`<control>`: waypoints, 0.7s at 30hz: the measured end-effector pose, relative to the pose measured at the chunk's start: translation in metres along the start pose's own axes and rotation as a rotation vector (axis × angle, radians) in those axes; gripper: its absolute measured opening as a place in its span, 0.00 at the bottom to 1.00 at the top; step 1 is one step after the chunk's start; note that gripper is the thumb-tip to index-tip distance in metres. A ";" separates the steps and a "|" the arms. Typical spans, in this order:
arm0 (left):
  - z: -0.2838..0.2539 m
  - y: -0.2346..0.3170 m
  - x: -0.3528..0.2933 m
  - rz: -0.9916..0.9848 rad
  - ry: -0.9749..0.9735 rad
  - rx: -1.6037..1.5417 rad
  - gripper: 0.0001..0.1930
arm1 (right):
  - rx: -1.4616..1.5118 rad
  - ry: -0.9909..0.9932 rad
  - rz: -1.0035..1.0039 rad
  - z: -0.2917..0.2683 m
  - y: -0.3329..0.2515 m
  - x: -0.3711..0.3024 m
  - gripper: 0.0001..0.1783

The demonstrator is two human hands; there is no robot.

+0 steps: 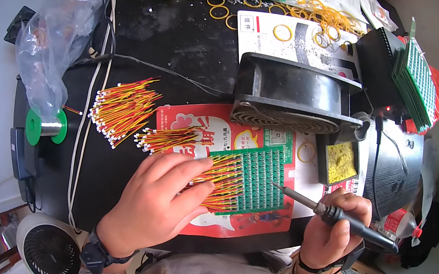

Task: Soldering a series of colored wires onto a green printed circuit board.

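- Right hand [335,228]: closed around the dark handle of a soldering iron [329,213], whose tip points left over the circuit board [263,180]; contact at the tip cannot be told.
- Left hand [163,191]: fingers laid over red and yellow wires [226,180]; whether they pinch any cannot be told.
- Position of the circuit board: green, between the 2 hands, on a red sheet [263,224], with wires across its left part.
- Box [320,158]: dark, open-topped, just beyond the right hand; holds yellow, crumbly-looking material [341,160].
- Plastic bag [51,43]: clear, well beyond the left hand and to its left; contents blurred.
- Spool [45,128]: green, left of the left hand, wound with silvery wire.
- Bottle [406,225]: clear, red-capped, right of the right hand; carries a partly red label.
- Writing: pale characters on the red sheet, beyond the left hand; dark print on a white sheet [257,39], farther beyond both hands.
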State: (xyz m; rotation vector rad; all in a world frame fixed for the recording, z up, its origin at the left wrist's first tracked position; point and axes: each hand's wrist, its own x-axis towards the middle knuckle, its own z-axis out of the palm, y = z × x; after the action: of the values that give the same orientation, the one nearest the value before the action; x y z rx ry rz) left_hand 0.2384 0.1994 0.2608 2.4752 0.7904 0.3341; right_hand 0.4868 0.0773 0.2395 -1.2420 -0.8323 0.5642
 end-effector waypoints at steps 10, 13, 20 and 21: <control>0.000 0.000 0.002 0.074 0.049 -0.028 0.21 | 0.003 -0.036 -0.039 0.000 0.001 -0.001 0.20; -0.004 0.005 0.003 0.081 0.080 -0.118 0.24 | 0.041 -0.046 -0.068 -0.004 0.007 -0.002 0.20; 0.008 0.009 0.009 0.189 0.093 -0.010 0.26 | 0.096 -0.012 -0.138 -0.007 0.009 -0.002 0.19; 0.008 0.009 0.010 0.170 0.122 0.003 0.26 | 0.098 -0.010 -0.140 -0.007 0.009 -0.003 0.19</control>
State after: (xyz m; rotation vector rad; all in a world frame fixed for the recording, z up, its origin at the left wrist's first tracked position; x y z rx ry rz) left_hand 0.2532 0.1959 0.2595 2.5502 0.6294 0.5495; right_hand 0.4917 0.0734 0.2292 -1.0834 -0.8824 0.4920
